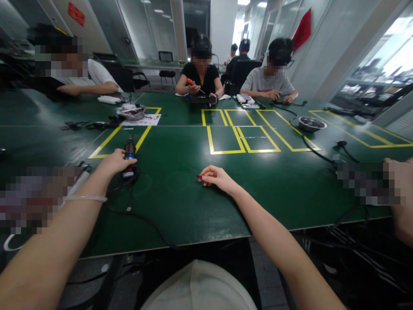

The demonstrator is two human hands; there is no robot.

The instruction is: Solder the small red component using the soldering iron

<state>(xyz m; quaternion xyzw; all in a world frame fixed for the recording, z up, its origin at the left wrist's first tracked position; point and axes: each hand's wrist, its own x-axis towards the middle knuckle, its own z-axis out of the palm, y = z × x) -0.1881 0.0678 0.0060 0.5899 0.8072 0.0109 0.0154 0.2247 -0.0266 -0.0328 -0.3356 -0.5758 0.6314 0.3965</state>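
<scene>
My left hand (115, 162) rests on the green table (180, 193) with its fingers closed around a black and blue corded tool (129, 156) lying on the surface. A black cable (142, 217) runs from the tool toward the table's near edge. My right hand (217, 176) sits near the table's middle, its fingers pinched on a small red and black object (199, 176) at the fingertips. A white band circles my left wrist.
Yellow tape rectangles (238, 137) mark the table beyond my hands. A metal bowl (311, 124) with a cable stands at the right. Three people sit across the table; the middle one holds a red screwdriver (191, 82). Another person's hand (400, 181) lies at the right edge.
</scene>
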